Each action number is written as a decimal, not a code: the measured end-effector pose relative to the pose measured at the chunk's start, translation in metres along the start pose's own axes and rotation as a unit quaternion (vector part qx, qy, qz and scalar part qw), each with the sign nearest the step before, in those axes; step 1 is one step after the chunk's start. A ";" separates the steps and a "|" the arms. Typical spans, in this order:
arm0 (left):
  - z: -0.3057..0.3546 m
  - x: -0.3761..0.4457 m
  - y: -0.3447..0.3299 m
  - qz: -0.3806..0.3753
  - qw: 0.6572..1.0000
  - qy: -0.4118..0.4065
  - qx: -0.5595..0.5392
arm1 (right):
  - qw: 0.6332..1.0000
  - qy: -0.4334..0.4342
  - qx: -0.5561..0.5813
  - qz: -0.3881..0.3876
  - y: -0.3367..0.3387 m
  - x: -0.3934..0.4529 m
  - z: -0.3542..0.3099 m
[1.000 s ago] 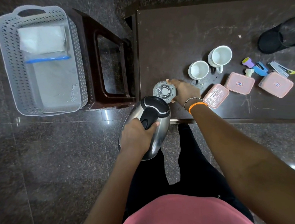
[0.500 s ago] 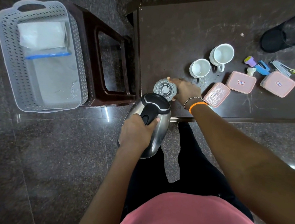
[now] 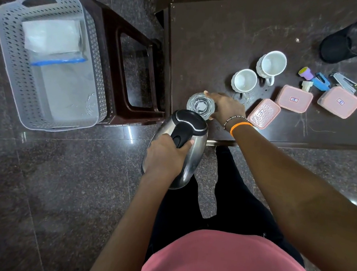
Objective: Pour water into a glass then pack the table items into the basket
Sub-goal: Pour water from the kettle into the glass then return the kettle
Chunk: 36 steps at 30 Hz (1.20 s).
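A clear glass (image 3: 200, 105) stands near the front left corner of the dark table (image 3: 224, 42), and my right hand (image 3: 225, 108) grips its side. My left hand (image 3: 165, 157) holds the black handle of a steel kettle (image 3: 177, 148), tilted with its top end right at the glass rim. Water shows in the glass. A grey perforated basket (image 3: 13, 66) sits on the floor to the left with white and blue-edged packets inside.
Two white mugs (image 3: 244, 80) (image 3: 272, 63), three pink lidded boxes (image 3: 263, 113) (image 3: 294, 99) (image 3: 339, 102), small staplers (image 3: 320, 82) and a black mesh strainer (image 3: 352, 39) lie on the table. A dark brown stool (image 3: 131, 66) stands between basket and table.
The kettle and both hands have stayed almost still at the glass. Only the camera view shifted slightly.
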<state>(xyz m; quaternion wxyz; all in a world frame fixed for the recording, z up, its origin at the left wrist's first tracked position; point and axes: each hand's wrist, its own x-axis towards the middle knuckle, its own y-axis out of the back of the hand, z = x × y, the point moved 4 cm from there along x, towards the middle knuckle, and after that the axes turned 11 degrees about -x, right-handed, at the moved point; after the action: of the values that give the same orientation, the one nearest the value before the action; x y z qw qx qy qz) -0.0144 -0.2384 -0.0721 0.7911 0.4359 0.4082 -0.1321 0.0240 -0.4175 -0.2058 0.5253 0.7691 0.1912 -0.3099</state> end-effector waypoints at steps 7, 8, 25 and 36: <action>0.005 0.002 0.001 -0.007 1.000 0.004 -0.001 | 1.000 0.001 -0.004 0.000 0.000 0.001 0.001; 0.005 0.002 0.001 -0.006 1.000 0.004 -0.002 | 1.000 0.001 -0.005 0.001 0.000 0.001 0.001; 0.010 0.005 0.003 -0.014 1.000 0.003 -0.013 | 1.000 0.001 0.002 0.004 -0.002 0.002 0.001; 0.014 0.004 0.005 -0.019 1.000 -0.002 -0.011 | 1.000 -0.004 0.024 -0.003 -0.003 0.003 0.001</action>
<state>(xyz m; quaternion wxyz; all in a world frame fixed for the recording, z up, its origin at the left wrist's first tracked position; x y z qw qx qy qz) -0.0013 -0.2460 -0.0678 0.7942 0.4186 0.4164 -0.1436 0.0240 -0.4178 -0.2098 0.5064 0.7798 0.1832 -0.3192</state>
